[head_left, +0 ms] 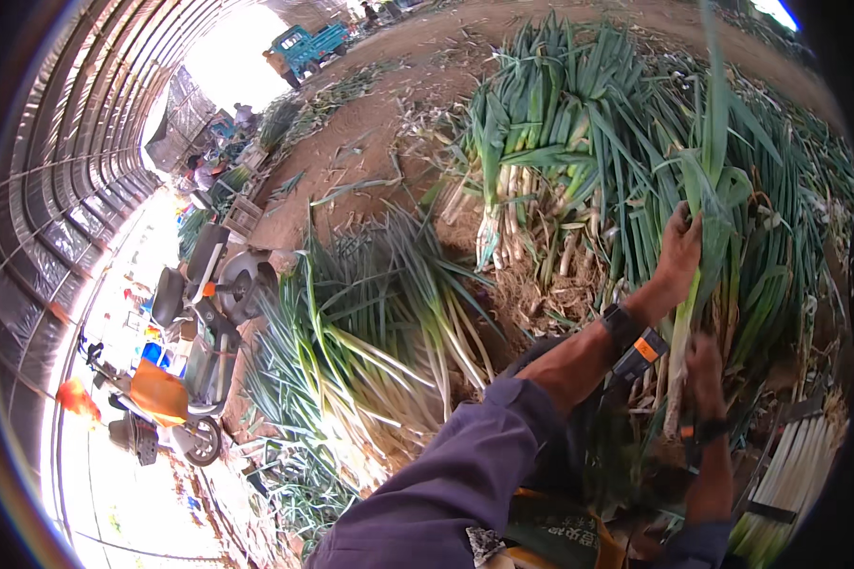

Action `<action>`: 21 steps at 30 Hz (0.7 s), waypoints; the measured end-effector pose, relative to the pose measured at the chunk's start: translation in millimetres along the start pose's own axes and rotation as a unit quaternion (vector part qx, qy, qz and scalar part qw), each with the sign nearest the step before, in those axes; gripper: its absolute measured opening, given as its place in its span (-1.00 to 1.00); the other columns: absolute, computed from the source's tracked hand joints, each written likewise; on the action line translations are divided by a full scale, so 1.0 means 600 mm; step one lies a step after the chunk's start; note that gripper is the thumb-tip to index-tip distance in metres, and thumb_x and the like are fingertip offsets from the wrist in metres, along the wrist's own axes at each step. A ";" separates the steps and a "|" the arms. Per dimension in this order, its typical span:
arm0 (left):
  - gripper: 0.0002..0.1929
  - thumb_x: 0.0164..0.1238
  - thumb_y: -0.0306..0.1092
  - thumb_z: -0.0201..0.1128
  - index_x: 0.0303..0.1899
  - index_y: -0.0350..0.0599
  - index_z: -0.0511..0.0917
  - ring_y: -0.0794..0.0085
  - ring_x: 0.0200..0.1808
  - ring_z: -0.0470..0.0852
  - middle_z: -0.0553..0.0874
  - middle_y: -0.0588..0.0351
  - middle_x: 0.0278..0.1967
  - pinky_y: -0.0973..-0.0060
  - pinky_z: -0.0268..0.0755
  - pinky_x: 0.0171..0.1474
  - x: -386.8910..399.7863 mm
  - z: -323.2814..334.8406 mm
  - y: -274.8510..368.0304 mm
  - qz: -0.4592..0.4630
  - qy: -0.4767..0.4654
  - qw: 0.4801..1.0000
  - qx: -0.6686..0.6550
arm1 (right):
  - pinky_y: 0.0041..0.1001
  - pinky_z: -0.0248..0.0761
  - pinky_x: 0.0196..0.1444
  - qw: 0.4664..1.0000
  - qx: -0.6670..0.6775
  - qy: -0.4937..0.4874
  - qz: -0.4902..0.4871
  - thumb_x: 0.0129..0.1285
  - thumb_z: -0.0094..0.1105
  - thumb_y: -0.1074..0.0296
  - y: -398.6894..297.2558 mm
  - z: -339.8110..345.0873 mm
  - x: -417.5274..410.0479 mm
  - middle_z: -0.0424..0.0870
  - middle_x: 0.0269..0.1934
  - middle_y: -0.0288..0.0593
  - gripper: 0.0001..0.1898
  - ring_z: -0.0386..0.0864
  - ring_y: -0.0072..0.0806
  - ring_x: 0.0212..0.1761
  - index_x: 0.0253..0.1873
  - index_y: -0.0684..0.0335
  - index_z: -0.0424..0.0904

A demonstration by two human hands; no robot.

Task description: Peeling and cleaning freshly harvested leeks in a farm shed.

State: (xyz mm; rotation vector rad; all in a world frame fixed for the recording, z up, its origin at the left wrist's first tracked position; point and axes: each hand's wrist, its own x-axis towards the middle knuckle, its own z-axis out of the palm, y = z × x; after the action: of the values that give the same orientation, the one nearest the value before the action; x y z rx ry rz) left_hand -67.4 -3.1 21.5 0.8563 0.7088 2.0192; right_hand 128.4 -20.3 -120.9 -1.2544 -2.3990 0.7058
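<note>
My left hand [678,249] grips a large green onion [683,313] around its leafy upper part. The stalk hangs nearly upright, its green leaves rising above my fist and its soiled pale end pointing down. Beside the lower stalk is my right hand [704,366], blurred. Whether its fingers are closed on anything is not clear. Behind both hands stands a dense heap of green onions [612,121] with green tops and pale, rooty bases. Trimmed white stalks [783,462] lie in a bundle at the lower right, crossed by a dark band.
Loose green onions [377,327] are spread on the ground to the left. Further left stands a parked electric scooter [210,355]. A wooden crate [243,215] and a teal three-wheeled truck [309,46] are farther off, with several people nearby. Dark printed fabric [555,530] lies below my arms.
</note>
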 end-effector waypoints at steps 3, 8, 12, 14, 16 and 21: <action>-0.71 0.66 -0.23 0.16 0.13 -0.27 0.48 0.64 -0.06 0.42 0.58 0.25 -0.08 0.60 0.34 0.04 0.014 0.011 -0.001 0.013 -0.047 0.998 0.039 | 0.01 0.47 -0.14 0.985 -0.149 0.015 -0.080 0.35 0.18 0.19 0.225 0.105 -0.166 0.65 -0.35 0.12 -0.73 0.61 0.20 -0.25 -0.15 0.34 0.59; -0.75 0.66 -0.25 0.16 0.08 -0.26 0.54 0.65 -0.11 0.51 0.64 0.28 -0.14 0.56 0.39 -0.02 -0.016 -0.002 -0.041 -0.003 -0.005 0.995 0.103 | -0.16 0.51 0.04 0.998 -0.019 -0.048 0.027 0.45 0.12 0.26 0.024 0.013 -0.124 0.70 -0.15 0.18 -0.68 0.69 0.11 -0.07 0.12 0.37 0.61; -0.78 0.65 -0.23 0.14 0.02 -0.19 0.54 0.65 -0.18 0.53 0.63 0.28 -0.18 0.55 0.39 -0.08 -0.042 -0.001 -0.085 -0.131 -0.021 0.991 0.021 | -0.30 0.48 0.02 0.931 0.328 0.159 -0.034 0.58 0.07 0.18 -0.165 -0.120 0.010 0.72 -0.11 0.10 -0.61 0.63 -0.28 -0.13 0.17 0.46 0.59; -0.80 0.63 -0.20 0.18 -0.03 -0.13 0.58 0.70 -0.23 0.55 0.64 0.33 -0.22 0.57 0.41 -0.17 -0.057 0.016 -0.084 -0.173 -0.027 0.984 0.027 | -0.35 0.47 -0.01 0.904 0.390 0.172 0.005 0.62 0.03 0.18 -0.198 -0.156 0.029 0.72 -0.14 0.02 -0.61 0.54 -0.41 -0.17 0.14 0.49 0.60; -0.81 0.63 -0.22 0.17 -0.02 -0.13 0.59 0.69 -0.22 0.55 0.64 0.32 -0.21 0.57 0.41 -0.15 -0.064 0.041 -0.070 -0.193 -0.018 0.978 -0.071 | -0.39 0.45 -0.02 0.901 0.377 0.216 0.014 0.63 0.01 0.18 -0.163 -0.140 0.051 0.71 -0.14 -0.05 -0.60 0.49 -0.47 -0.17 0.12 0.51 0.59; -0.81 0.63 -0.24 0.15 -0.01 -0.15 0.59 0.63 -0.19 0.58 0.66 0.28 -0.20 0.54 0.44 -0.12 -0.085 0.042 -0.038 -0.177 0.015 0.979 -0.098 | -0.44 0.46 -0.07 0.883 0.404 0.240 0.014 0.62 0.04 0.20 -0.191 -0.127 0.036 0.72 -0.16 -0.11 -0.62 0.49 -0.51 -0.19 0.11 0.50 0.62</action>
State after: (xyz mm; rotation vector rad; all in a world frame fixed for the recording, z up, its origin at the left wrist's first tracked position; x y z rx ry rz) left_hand -15.0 -30.2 4.5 0.5417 0.6177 1.7492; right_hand 79.4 -37.3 8.0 -0.9375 -1.4294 1.0921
